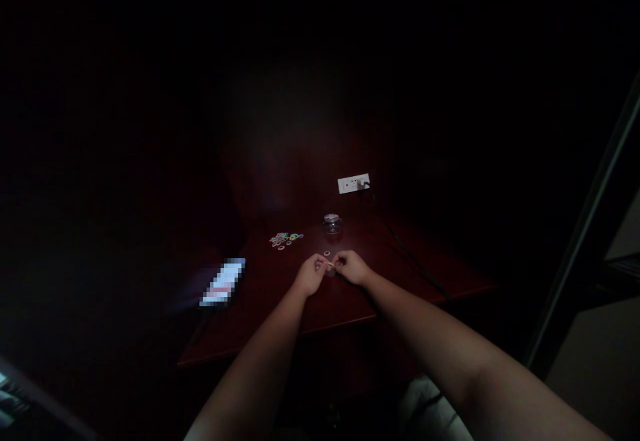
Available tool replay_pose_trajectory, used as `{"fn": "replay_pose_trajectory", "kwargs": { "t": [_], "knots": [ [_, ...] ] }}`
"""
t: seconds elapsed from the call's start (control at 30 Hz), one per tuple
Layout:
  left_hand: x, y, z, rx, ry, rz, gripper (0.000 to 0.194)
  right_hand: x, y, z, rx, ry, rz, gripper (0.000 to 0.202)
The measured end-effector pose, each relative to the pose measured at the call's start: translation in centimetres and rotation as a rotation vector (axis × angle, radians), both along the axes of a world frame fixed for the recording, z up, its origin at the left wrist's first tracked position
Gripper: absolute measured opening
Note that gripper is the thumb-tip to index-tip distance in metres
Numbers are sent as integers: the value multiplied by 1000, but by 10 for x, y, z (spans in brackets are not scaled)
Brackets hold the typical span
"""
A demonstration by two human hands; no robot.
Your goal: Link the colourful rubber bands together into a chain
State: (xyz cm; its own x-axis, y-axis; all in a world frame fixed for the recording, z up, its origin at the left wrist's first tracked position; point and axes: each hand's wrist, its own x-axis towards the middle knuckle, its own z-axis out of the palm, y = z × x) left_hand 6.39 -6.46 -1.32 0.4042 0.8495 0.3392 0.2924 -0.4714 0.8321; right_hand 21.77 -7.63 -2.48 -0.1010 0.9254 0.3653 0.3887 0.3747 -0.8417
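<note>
Close together over the dark red table (pixel 280 307), my left hand (pixel 312 275) and my right hand (pixel 353 268) meet at their fingertips. Between them both pinch a small yellow hair tie (pixel 331 265), partly hidden by the fingers. Just beyond the fingers a single pale pink hair tie (pixel 327 253) lies flat on the wood. To the left is a loose pile of several coloured hair ties (pixel 284 239). Behind the hands stands a small clear jar (pixel 332 226) with a lid on; its contents are too dim to make out.
A lit phone (pixel 223 283), blurred out, is at the table's left side. On the back wall sits a white socket strip (pixel 353 183) with a plug in it. Its black cable (pixel 405 249) runs down across the right of the table. The surroundings are very dark.
</note>
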Motion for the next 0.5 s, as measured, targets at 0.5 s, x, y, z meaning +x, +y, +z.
{"fn": "replay_pose_trajectory", "kwargs": {
  "t": [0.5],
  "knots": [
    [-2, 1, -1, -82, -62, 0, 10, -5, 1, 9, -135, -164, -49, 6]
  ]
}}
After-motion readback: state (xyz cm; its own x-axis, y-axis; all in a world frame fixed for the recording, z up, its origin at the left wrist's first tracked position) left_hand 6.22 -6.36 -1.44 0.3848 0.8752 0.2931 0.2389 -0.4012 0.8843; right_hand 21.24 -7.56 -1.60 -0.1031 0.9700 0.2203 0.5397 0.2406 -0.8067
